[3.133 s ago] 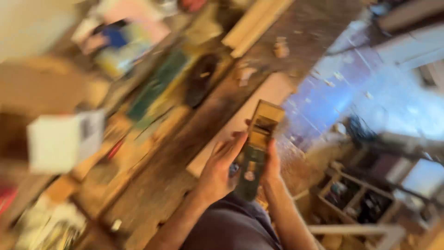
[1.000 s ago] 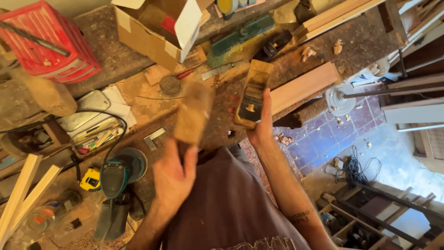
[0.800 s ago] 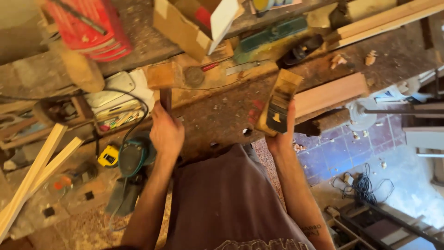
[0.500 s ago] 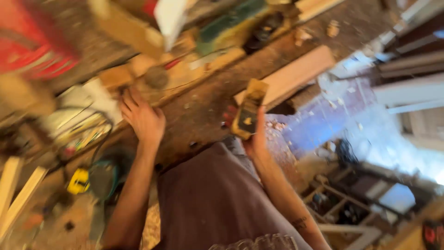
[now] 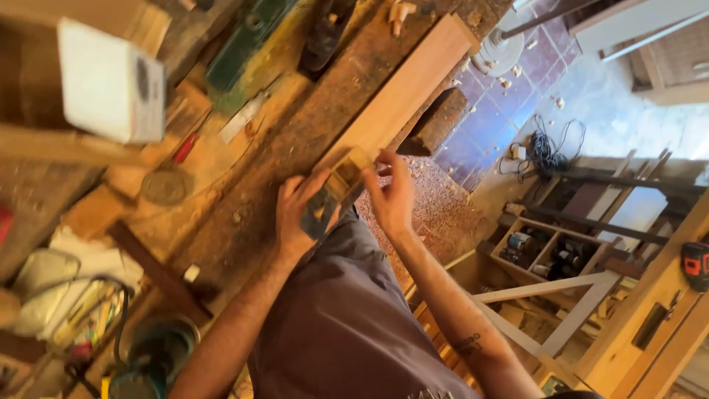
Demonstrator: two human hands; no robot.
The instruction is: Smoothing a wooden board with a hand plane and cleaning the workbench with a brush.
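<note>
Close above the apron, left hand [image 5: 299,218] and right hand [image 5: 391,199] both in firm grip around wooden plane [image 5: 332,193]; probably heavy, stiff, best held by its sides. Beyond, long board [image 5: 402,89] on cluttered surface [image 5: 244,214].

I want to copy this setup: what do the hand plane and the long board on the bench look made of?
Hand plane: apparently a wooden body, tan and unpainted, with a dark, possibly metal part; blur leaves this open. Long board: bare, smooth, pale reddish wood, no visible varnish.

Single head view, tilted, looking down close over workbench [image 5: 244,214]
</note>
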